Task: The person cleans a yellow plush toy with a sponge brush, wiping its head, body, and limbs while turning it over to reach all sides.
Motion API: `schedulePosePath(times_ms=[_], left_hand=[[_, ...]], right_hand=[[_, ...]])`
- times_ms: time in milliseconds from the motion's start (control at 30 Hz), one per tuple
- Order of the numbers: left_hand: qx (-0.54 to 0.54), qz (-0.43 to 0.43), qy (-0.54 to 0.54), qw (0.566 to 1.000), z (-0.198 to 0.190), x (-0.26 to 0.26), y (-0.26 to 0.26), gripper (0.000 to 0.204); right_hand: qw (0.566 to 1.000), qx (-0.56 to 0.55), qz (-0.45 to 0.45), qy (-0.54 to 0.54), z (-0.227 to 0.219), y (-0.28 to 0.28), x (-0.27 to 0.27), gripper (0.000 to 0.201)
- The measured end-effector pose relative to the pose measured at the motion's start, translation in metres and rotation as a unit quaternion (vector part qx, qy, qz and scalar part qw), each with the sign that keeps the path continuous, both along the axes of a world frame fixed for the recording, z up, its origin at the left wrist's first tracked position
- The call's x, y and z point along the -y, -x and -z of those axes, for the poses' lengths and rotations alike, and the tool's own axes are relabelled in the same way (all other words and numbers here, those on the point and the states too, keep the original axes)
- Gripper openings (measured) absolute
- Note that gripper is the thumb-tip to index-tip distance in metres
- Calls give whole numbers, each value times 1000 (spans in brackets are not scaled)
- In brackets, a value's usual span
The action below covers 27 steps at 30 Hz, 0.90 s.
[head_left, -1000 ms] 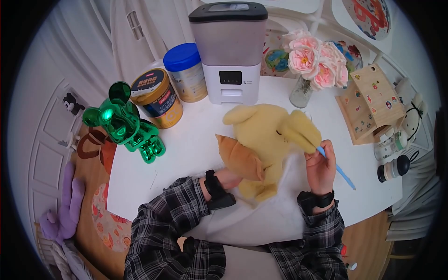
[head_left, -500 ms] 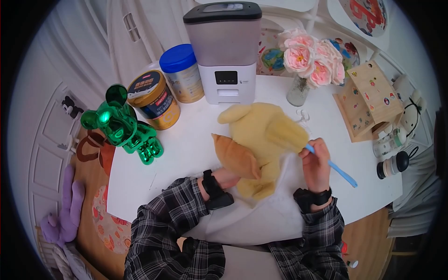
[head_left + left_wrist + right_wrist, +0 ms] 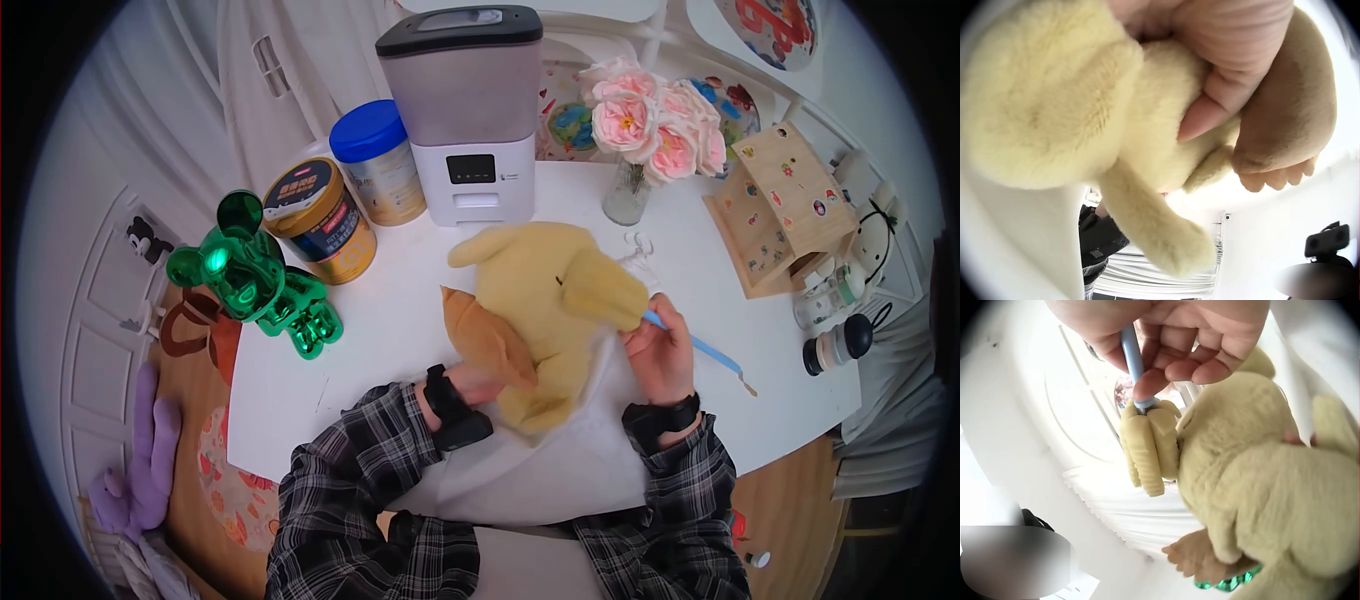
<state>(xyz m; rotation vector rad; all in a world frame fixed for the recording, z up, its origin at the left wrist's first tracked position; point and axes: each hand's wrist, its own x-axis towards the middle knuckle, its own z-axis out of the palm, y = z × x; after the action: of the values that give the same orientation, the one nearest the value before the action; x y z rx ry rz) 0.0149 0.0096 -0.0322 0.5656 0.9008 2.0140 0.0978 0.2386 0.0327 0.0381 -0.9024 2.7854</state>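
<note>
Still pinches the blue stick (image 3: 710, 352) in the right hand (image 3: 660, 350), now turned to show its tan tip (image 3: 746, 382). Keeps gripping the yellow plush toy (image 3: 530, 270) with the left hand (image 3: 473, 382).

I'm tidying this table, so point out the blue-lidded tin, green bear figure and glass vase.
Blue-lidded tin (image 3: 368, 129): head view, on its lid.
Green bear figure (image 3: 236, 282): head view, on its head.
Glass vase (image 3: 625, 203): head view, on its side.

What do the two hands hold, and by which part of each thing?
The left hand holds the yellow plush toy by its body; the right hand pinches the blue stick near the end by the toy.
</note>
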Motion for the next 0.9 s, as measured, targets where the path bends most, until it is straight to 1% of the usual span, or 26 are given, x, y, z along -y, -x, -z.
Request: schedulePosePath(times_ms=[67, 100, 133, 233, 267, 367, 400, 433, 500, 533, 633, 667, 767, 800, 833, 900], left_hand=[[45, -14, -38, 998, -20, -2, -5, 59], [51, -2, -40, 998, -25, -2, -6, 59], [57, 9, -41, 997, -29, 0, -6, 59], [41, 7, -37, 998, -32, 2, -7, 61], [42, 6, -43, 998, -33, 1, -7, 61], [80, 3, -93, 992, -44, -2, -7, 62], [103, 0, -116, 988, -50, -3, -6, 62], [123, 0, -138, 983, -56, -4, -6, 62], [159, -2, -178, 971, -66, -6, -6, 63], [173, -3, -194, 966, -70, -6, -7, 63], [189, -6, -221, 957, -76, -7, -8, 64], [184, -12, -224, 957, -76, -6, -8, 63], [168, -16, -212, 963, -74, -5, -9, 63], [164, -16, -207, 965, -73, -5, -9, 63], [161, -16, -203, 966, -72, -5, -9, 63], [155, -15, -196, 968, -70, -5, -10, 63]], right_hand=[[993, -7, -76, -92, 6, -1, -4, 16], [984, -11, -115, -138, 6, -2, -3, 16], [976, 31, -127, -172, 4, -6, -1, 15], [994, -35, -99, -22, -1, -7, 2, 13], [995, -34, -61, 69, -2, -5, 3, 13], [989, 37, 42, 135, -25, -5, 0, 13], [989, -39, -33, 141, -11, 0, -11, 16], [991, -28, -42, 124, 4, 1, -16, 15], [994, -5, -59, 88, 7, 2, -11, 15], [994, 48, -43, 89, 7, 1, -4, 15], [996, 16, -87, 27, 7, -4, 13, 13], [992, 13, -120, -41, 7, -5, 10, 14], [974, -10, -208, -88, 23, -2, 6, 13], [983, -23, -170, -57, 24, -3, 6, 13], [988, -30, -150, 4, 21, -4, 4, 13], [985, -45, -112, 124, -1, -3, 1, 12]])
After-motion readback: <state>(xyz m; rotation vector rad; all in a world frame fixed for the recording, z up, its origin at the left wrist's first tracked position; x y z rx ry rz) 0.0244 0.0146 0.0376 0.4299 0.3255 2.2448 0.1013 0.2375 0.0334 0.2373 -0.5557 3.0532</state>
